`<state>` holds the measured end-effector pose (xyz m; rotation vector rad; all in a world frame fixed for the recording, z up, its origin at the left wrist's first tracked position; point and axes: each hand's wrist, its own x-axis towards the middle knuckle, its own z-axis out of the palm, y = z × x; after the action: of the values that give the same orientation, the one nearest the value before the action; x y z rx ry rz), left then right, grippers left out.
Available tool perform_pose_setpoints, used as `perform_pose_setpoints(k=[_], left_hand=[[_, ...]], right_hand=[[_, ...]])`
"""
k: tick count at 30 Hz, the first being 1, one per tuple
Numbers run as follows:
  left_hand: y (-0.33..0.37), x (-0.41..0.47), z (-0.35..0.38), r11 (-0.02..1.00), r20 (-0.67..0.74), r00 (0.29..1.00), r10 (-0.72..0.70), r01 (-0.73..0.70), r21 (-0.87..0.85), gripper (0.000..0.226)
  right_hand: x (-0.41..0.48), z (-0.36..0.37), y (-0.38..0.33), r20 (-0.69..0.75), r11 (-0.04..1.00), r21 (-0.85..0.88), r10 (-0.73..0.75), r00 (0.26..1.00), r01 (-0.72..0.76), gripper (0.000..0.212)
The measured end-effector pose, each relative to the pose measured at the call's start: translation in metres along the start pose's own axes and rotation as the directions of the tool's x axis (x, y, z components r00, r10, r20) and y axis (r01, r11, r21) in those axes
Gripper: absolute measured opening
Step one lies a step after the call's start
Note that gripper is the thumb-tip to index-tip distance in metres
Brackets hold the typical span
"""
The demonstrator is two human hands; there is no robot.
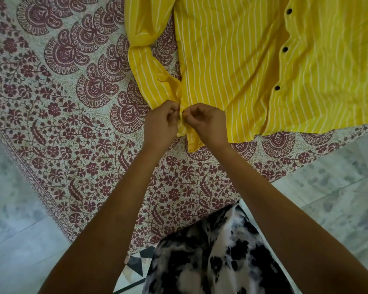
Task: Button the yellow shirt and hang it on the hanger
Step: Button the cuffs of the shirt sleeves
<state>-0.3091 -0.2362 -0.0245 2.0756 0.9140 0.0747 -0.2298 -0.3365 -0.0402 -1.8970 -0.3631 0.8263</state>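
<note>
Pinching the sleeve cuff (pixel 190 142) of the yellow shirt (pixel 232 60) with left hand (pixel 160 122) and right hand (pixel 206 122), both curled, nearly touching; front buttons (pixel 285 49) farther right, nearer that hand.

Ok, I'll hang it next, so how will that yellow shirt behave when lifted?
Probably floppy: the yellow shirt lies creased on the bedspread, and its fabric bunches where the left hand and right hand pinch it. It looks thin, so likely light. Lifted by one spot, it would probably sag and fold.

Bedspread (pixel 57 124) left of the yellow shirt (pixel 232 60) lies bare.
</note>
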Motion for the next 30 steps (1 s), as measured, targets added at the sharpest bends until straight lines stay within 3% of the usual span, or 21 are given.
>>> perform_pose_setpoints(k=[5,9,12,18,20,22,24,25,26,28,30], left_hand=[[-0.001,0.001,-0.004,0.973,0.052,0.981,-0.186,0.192,-0.13,0.017],[0.01,-0.001,-0.009,0.826,0.133,0.91,-0.393,0.412,-0.385,0.016],[0.016,-0.005,-0.011,0.763,0.156,0.886,-0.437,0.456,-0.458,0.015],[0.01,0.0,-0.009,0.612,0.249,0.845,-0.474,0.519,-0.596,0.018],[0.006,0.0,-0.009,0.581,0.293,0.838,-0.462,0.535,-0.614,0.021],[0.002,-0.001,-0.008,0.61,0.3,0.849,-0.435,0.522,-0.596,0.024],[-0.005,-0.002,-0.005,0.812,0.185,0.925,-0.333,0.381,-0.442,0.018],[-0.009,-0.003,-0.003,0.935,0.083,0.975,-0.207,0.222,-0.277,0.014],[-0.012,-0.003,0.0,0.996,-0.004,0.999,-0.046,0.045,-0.078,0.015],[-0.017,-0.005,0.007,0.951,-0.115,0.977,0.177,-0.14,0.275,0.019],[-0.016,-0.007,0.012,0.895,-0.245,0.948,0.205,-0.08,0.44,0.016]], right_hand=[[-0.01,0.015,-0.002,-0.127,0.926,-0.334,-0.227,0.966,0.174,0.011],[-0.013,0.025,-0.003,-0.225,0.896,-0.414,-0.271,0.936,0.16,0.01],[-0.014,0.026,-0.003,-0.214,0.88,-0.444,-0.288,0.933,0.17,0.013],[-0.017,0.028,-0.01,-0.25,0.981,-0.176,-0.128,0.96,0.085,0.013],[-0.014,0.025,-0.012,-0.208,0.999,-0.044,0.021,0.978,-0.031,0.01],[-0.008,0.018,-0.015,-0.067,0.953,0.205,0.24,0.968,-0.222,0.014],[-0.002,0.009,-0.017,0.126,0.834,0.349,0.41,0.903,-0.428,0.017],[0.001,0.006,-0.018,0.198,0.798,0.34,0.457,0.867,-0.498,0.016],[0.004,0.004,-0.018,0.251,0.774,0.322,0.485,0.838,-0.545,0.015],[0.009,0.005,-0.018,0.312,0.744,0.312,0.507,0.804,-0.591,0.016],[0.013,0.008,-0.02,0.352,0.693,0.359,0.52,0.778,-0.625,0.019]])
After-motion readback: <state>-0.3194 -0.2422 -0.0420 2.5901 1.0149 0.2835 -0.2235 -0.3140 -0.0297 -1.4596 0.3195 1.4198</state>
